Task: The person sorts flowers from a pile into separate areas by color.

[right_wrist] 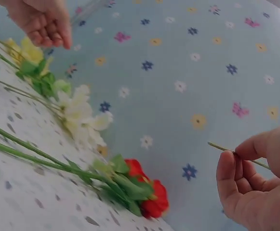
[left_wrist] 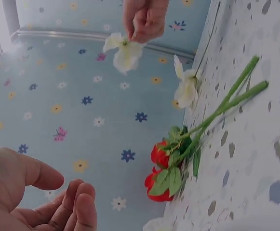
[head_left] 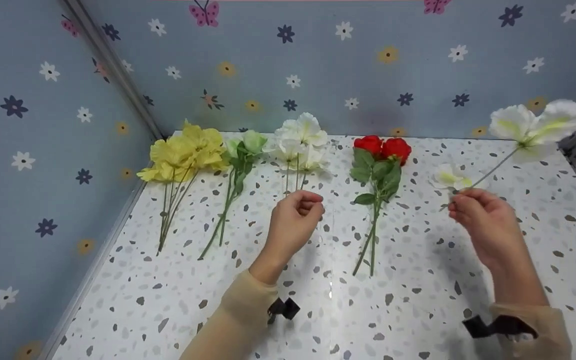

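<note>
My right hand (head_left: 490,220) pinches the thin stem (right_wrist: 221,148) of a white artificial flower between thumb and fingertips. Its pale bloom (head_left: 538,125) with yellow-green streaks tilts up and to the right, above the table. Behind that hand a second white flower (head_left: 448,176) lies on the table, partly covered by the fingers. My left hand (head_left: 295,220) hovers in front of a group of white flowers (head_left: 300,140), fingers loosely curled and holding nothing. Between the two hands lie red roses (head_left: 382,147) with green leaves, their stems crossed toward me.
Yellow flowers (head_left: 188,150) lie at the far left of the speckled table (head_left: 318,310), next to pale green flowers (head_left: 248,142). A blue patterned panel (head_left: 318,60) rises along the back, and another side panel (head_left: 43,175) bounds the left.
</note>
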